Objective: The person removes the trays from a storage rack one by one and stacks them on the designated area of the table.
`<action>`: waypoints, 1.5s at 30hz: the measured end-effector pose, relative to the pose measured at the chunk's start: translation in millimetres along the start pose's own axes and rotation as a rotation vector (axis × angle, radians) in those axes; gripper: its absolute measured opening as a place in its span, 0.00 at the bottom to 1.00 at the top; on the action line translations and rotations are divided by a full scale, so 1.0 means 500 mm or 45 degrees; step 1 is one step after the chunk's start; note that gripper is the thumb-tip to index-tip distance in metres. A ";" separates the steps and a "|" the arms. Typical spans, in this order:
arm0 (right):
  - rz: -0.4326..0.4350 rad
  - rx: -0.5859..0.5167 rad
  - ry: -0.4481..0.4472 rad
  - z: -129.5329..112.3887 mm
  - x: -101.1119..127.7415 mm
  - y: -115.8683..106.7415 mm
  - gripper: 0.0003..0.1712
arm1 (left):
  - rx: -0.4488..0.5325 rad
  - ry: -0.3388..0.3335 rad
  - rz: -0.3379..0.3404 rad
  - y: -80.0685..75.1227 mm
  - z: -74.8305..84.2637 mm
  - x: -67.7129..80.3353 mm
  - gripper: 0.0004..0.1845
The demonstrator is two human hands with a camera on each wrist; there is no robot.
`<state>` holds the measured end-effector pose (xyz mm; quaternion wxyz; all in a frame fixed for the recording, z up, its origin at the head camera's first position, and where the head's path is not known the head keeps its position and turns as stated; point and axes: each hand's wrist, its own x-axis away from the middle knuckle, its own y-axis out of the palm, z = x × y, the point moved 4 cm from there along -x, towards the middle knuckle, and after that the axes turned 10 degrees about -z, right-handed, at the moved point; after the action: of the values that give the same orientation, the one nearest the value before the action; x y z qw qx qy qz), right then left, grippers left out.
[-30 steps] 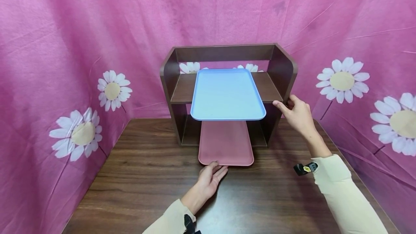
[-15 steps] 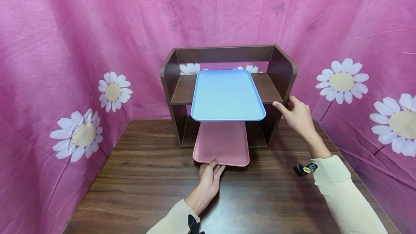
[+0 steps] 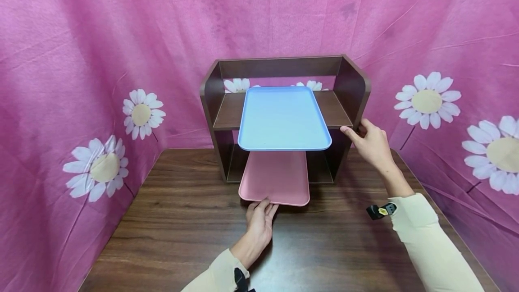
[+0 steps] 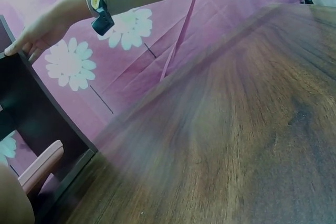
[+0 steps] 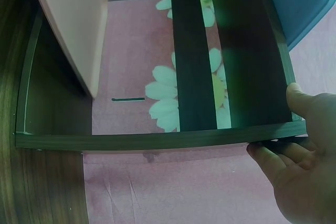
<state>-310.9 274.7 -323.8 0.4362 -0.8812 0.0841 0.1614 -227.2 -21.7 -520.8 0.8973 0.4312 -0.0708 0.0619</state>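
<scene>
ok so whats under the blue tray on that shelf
Beneath the blue tray sits a pink tray on the shelf's bottom level, its front sticking out onto the table. The left hand touches its front edge. Its back end is hidden.

You get bright, even light in the head view, with soft shadows under the blue tray (image 3: 284, 118). Your left wrist view smears the tabletop (image 4: 236, 145); the right wrist view is dim with a green tint.

Cream long sleeves (image 3: 430, 242); black-yellow wrist device (image 3: 380, 211) strapped on each arm.
</scene>
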 end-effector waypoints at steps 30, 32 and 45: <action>-0.010 -0.007 0.007 0.004 -0.001 -0.001 0.28 | -0.004 0.044 -0.032 -0.004 0.070 -0.015 0.05; -0.011 -0.006 0.008 0.004 -0.001 -0.001 0.28 | 0.000 0.048 -0.051 -0.008 0.080 -0.020 0.05; -0.014 0.001 0.005 0.005 -0.003 -0.001 0.28 | -0.064 0.010 -0.137 -0.036 0.168 -0.051 0.06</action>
<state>-312.5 276.8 -324.1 0.4373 -0.8818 0.0804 0.1574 -255.2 -99.9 -487.3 0.9102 0.4115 -0.0455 0.0134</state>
